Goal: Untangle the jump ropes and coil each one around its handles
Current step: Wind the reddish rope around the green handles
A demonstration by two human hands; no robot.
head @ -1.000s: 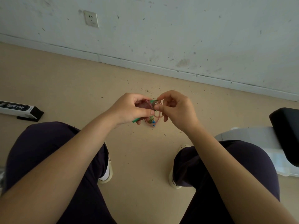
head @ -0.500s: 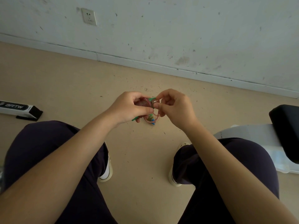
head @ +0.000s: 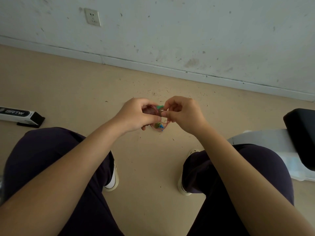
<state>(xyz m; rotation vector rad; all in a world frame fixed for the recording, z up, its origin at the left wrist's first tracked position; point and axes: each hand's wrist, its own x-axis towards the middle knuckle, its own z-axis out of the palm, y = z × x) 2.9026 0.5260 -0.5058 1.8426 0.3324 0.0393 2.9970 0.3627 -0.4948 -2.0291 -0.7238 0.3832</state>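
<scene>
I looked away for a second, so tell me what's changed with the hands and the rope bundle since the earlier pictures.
Almost nothing. The left hand grips the rope bundle as before, and the right hand keeps pinching a loop beside it. Nothing taken or released; box unmoved.

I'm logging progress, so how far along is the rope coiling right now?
Mostly wound: the thin pink jump rope sits in tight loops around its green handles. In hand: the left hand grips the bundle while the right hand pinches a strand at its edge. Left: securing that last loop. No other rope is visible.
</scene>
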